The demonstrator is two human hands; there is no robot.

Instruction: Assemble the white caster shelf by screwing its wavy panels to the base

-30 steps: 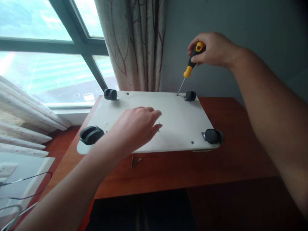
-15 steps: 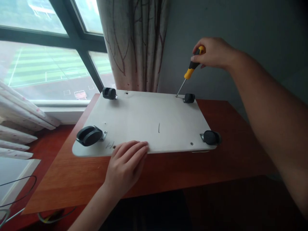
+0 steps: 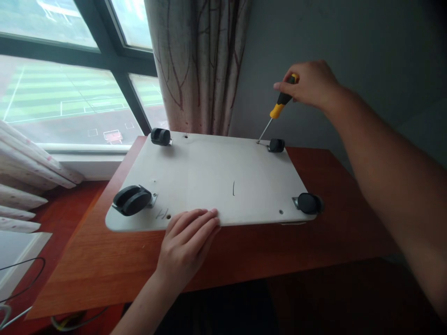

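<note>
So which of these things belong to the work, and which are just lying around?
Seemingly part of the job:
Screwdriver, held in the right grip
White board, its near edge under the left grip
Four black casters on the board
Wooden table beneath it

Seemingly just surroundings:
Patterned curtain
Window frame
Dark cable at lower left

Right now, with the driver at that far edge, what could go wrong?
The screwdriver in the right hand leans, so its tip may slip and scratch the white board. The far-right caster sits close beside the tip and could get knocked. The left hand rests on the near edge, well away from the tip, so the board might shift on the table.
</note>
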